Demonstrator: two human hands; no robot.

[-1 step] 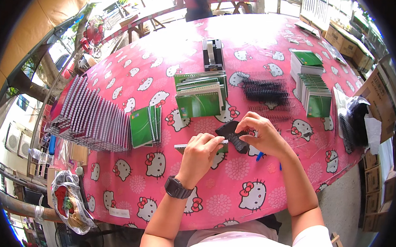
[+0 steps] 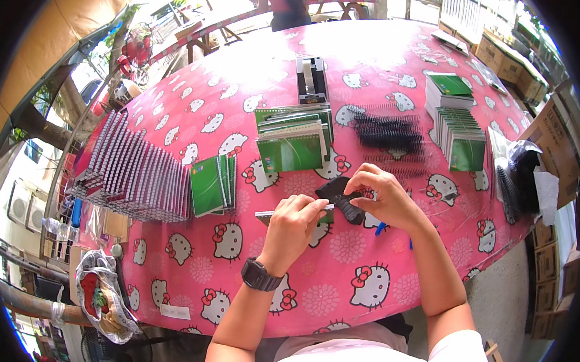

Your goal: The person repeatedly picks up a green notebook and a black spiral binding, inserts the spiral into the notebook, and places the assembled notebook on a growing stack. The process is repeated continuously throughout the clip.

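My left hand (image 2: 295,221), with a dark watch on its wrist, is closed on a small notebook (image 2: 262,215). The notebook lies nearly edge-on at the near middle of the table, and its green cover shows only in part. To its right, my right hand (image 2: 383,193) has thumb and fingers curled in toward each other; anything between the tips is too small to make out. Just beside those fingertips rests a black object (image 2: 332,188) with a ridged, coil-like part (image 2: 349,211). A blue piece (image 2: 381,228) pokes out below my right hand.
Green notebooks (image 2: 291,154) stand stacked in the middle, more (image 2: 209,187) at left, and another pile (image 2: 466,153) at right. Black spiral coils (image 2: 392,135) lie between. Many bound notebooks (image 2: 135,174) fill the left side. A black device (image 2: 312,82) sits farther back. Beyond the table is a person (image 2: 288,9).
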